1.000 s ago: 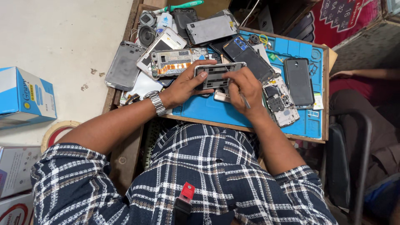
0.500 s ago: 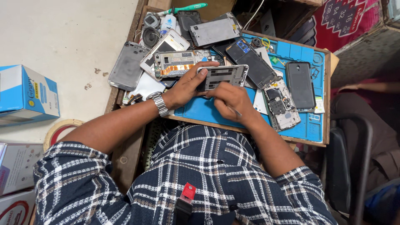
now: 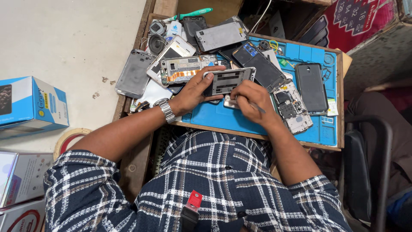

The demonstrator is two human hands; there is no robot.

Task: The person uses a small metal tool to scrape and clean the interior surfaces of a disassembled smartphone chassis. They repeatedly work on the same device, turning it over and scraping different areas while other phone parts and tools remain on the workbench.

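- Since half a second back: both hands are staying on the same opened phone; the right hand is shifting slightly along its near edge, the left thumb is keeping to the far edge. Nothing else on the bench is moving.
- Left hand (image 3: 193, 92) is gripping the opened phone (image 3: 227, 80) from its left end, thumb stretching along the top edge, fingers curling underneath. Closed on it, not loose.
- Right hand (image 3: 253, 101) is curling over the phone's near right corner, fingers pinching a thin tool (image 3: 257, 107) whose tip is poking out toward the wrist side. Cannot tell whether the tool tip is touching the phone.
- The phone is sitting between the two hands, tilting a bit, just above the blue mat (image 3: 223, 118).
- A wristwatch (image 3: 165, 109) is sitting on the left wrist.
- Just beyond the left hand: a phone frame with an orange ribbon cable (image 3: 182, 71) is lying flat, touching the pile of other phone parts.
- Right of the right hand: a stripped circuit board (image 3: 292, 107) is lying on the mat, and further right a dark back cover (image 3: 311, 88).
- Far left of the left arm, well apart: a blue box (image 3: 30, 107) and a tape roll (image 3: 71, 137) are lying on the floor.
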